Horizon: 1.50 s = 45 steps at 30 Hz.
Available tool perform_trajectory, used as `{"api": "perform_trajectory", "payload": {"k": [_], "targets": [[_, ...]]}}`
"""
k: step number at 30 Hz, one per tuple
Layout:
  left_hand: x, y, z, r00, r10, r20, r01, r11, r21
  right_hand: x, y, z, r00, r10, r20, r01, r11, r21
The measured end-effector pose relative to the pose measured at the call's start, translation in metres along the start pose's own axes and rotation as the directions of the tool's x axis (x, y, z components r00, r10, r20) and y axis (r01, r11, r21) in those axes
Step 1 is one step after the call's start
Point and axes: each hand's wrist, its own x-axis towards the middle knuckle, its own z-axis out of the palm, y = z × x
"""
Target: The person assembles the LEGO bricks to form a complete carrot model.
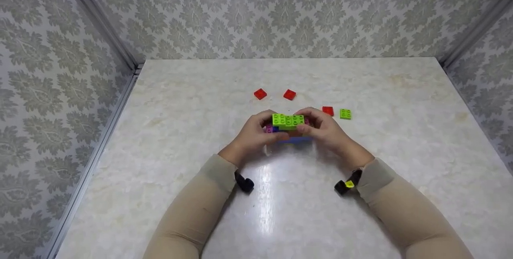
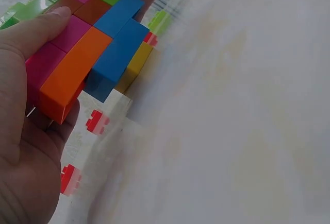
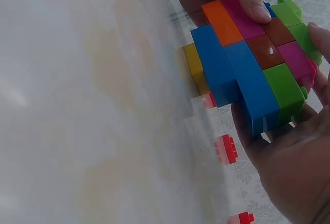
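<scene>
Both hands hold a built-up stack of toy building bricks (image 1: 288, 120), one at each end. My left hand (image 1: 258, 128) grips the left end, its thumb pressed across the near face. On the right end my right hand (image 1: 326, 128) has its thumb at the green top bricks and fingers behind. The stack's flat side shows blue bricks (image 3: 242, 74), an orange brick (image 2: 77, 74), brown and pink bricks and a green brick (image 3: 283, 90). A yellow brick (image 2: 136, 67) forms the bottom, close over the tabletop. Fingers hide parts of both ends.
Beyond the hands lie two red bricks, one at left (image 1: 260, 94) and another red brick (image 1: 289, 94) beside it. Nearer the right hand are a third red brick (image 1: 328, 111) and a loose green brick (image 1: 345, 114). Patterned walls (image 1: 260, 14) enclose the pale table (image 1: 180, 90).
</scene>
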Motion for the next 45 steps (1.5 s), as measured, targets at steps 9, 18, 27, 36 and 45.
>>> {"api": "perform_trajectory", "payload": {"k": [9,18,27,36,45], "targets": [[0.001,-0.001,0.001,0.999,-0.028,0.018,0.029,0.999,-0.034,0.003,0.016,-0.033,0.900,-0.152,-0.408,0.152,0.988,-0.032],[0.000,-0.001,0.001,1.000,-0.019,0.009,0.019,0.999,-0.043,-0.007,0.035,-0.097,0.818,-0.115,-0.564,-0.073,0.951,-0.300],[0.000,0.001,0.000,1.000,-0.017,0.018,0.018,0.998,-0.058,-0.014,0.045,-0.122,0.898,0.006,-0.440,-0.253,0.825,-0.505],[-0.001,0.002,0.000,1.000,-0.018,0.017,0.019,0.998,-0.054,-0.013,0.043,-0.122,0.921,0.092,-0.379,-0.302,0.782,-0.545],[0.000,0.002,0.000,0.998,-0.069,0.014,0.069,0.997,-0.045,-0.016,0.043,-0.126,0.940,0.129,-0.317,-0.304,0.736,-0.604]]}}
